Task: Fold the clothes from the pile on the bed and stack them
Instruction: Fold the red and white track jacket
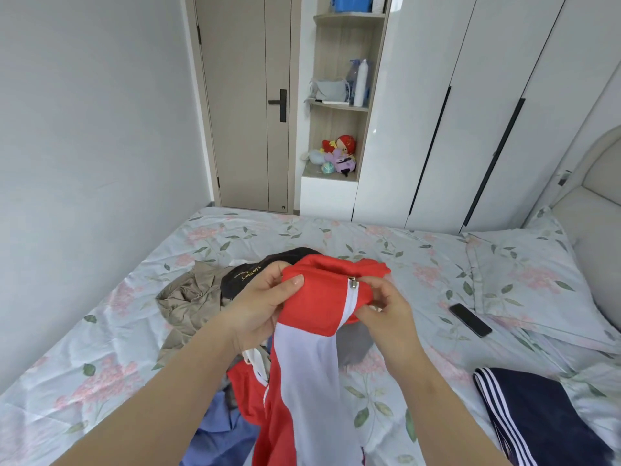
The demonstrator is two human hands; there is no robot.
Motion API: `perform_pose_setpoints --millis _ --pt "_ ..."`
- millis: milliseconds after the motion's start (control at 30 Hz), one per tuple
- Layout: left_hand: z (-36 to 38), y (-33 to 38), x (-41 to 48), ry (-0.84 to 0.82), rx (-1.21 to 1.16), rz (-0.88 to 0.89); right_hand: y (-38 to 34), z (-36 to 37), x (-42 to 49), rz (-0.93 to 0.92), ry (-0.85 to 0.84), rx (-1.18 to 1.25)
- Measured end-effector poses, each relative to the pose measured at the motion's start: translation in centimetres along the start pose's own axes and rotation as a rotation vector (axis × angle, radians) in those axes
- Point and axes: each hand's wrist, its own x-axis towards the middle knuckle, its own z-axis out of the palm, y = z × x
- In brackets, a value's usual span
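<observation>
Here left hand (262,306) and right hand (386,309) pinch the red-and-white jacket (309,371) collar-up, its length hanging downward.

red jacket (316,304) cut off below, pile (191,297) partly hidden behind it

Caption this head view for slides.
Left hand and right hand grip a red-and-white zip jacket over the clothes pile on a floral bed.

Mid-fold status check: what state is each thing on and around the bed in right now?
Red and white jacket, held up off the bed, zip pull near the collar.
Left hand, grips the collar.
Right hand, pinches the fabric beside the zip pull.
Pile, unfolded heap.
Navy striped garment, folded, flat on the bed.
Phone, screen dark.
Door, closed.
</observation>
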Motion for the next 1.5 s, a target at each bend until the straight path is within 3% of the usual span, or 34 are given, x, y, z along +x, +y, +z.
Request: perform_pose_setpoints --millis 133,167,233,333,433,500,567,667,767,867,933,1000,1067,1133,1233,1267,1333,1400,1467,1500 --pt "0.5 1.2 -0.4 -0.136 0.005 0.011 0.9 0.8 0.9 0.438 -0.181 0.105" --pt "0.6 1.6 -0.5 -0.169 0.017 0.014 1.1 0.9 0.8 0.477 -0.249 0.144" --pt "0.8 2.5 -0.6 -0.194 0.036 0.023 0.4 1.0 0.6 0.397 -0.348 0.234" --pt "0.8 4.0 -0.4 -0.080 0.109 0.071 -1.4 0.7 1.6 0.236 -0.322 0.306" --pt "-0.1 5.1 0.5 0.069 0.486 0.223 -3.0 0.4 3.1 0.169 -0.232 0.127" --pt "-1.0 5.2 1.0 0.139 0.593 0.271 -3.8 0.3 3.7 0.092 -0.199 0.043" --pt "-2.0 4.8 1.1 0.132 0.471 0.068 -4.8 0.4 3.9 0.017 -0.162 0.046" --pt "-2.9 3.2 0.3 -0.060 0.399 -0.396 -5.2 0.7 4.0 -0.055 -0.157 0.010" --pt "-3.6 2.9 0.6 -0.027 0.359 -0.398 -5.2 0.3 3.9 0.033 -0.190 0.074" --pt "-3.5 5.1 1.6 -0.040 0.364 -0.216 -4.9 -1.3 3.8 0.217 -0.416 0.131" --pt "-3.2 6.8 2.1 -0.092 0.370 -0.154 -5.2 -1.9 3.5 0.286 -0.666 -0.041" --pt "-2.7 8.3 2.5 -0.132 0.500 -0.131 -5.6 -1.9 3.7 0.324 -0.781 -0.247" --pt "-1.7 9.8 2.7 -0.151 0.625 -0.100 -7.1 -1.7 4.6 0.289 -0.698 -0.452" --pt "-0.5 11.8 2.8 -0.066 0.631 0.040 -9.3 -1.7 5.9 0.196 -0.560 -0.442" --pt "0.3 15.3 2.9 0.105 0.345 0.388 -13.1 -2.2 7.3 0.010 -0.391 0.044" --pt "0.2 16.0 2.9 0.110 0.279 0.427 -14.2 -2.5 7.6 -0.046 -0.343 0.234" --pt "0.1 16.0 2.3 0.039 0.465 0.238 -15.5 -2.6 7.9 -0.098 -0.259 0.426" --pt "-0.2 14.5 1.6 -0.057 0.780 -0.041 -15.8 -2.3 7.7 -0.093 -0.205 0.217" --pt "-0.4 14.3 1.4 0.041 0.770 -0.024 -15.6 -2.6 7.5 -0.050 -0.236 -0.037" --pt "-0.7 14.8 1.6 0.088 0.669 0.050 -15.7 -3.0 7.5 -0.018 -0.272 -0.047"
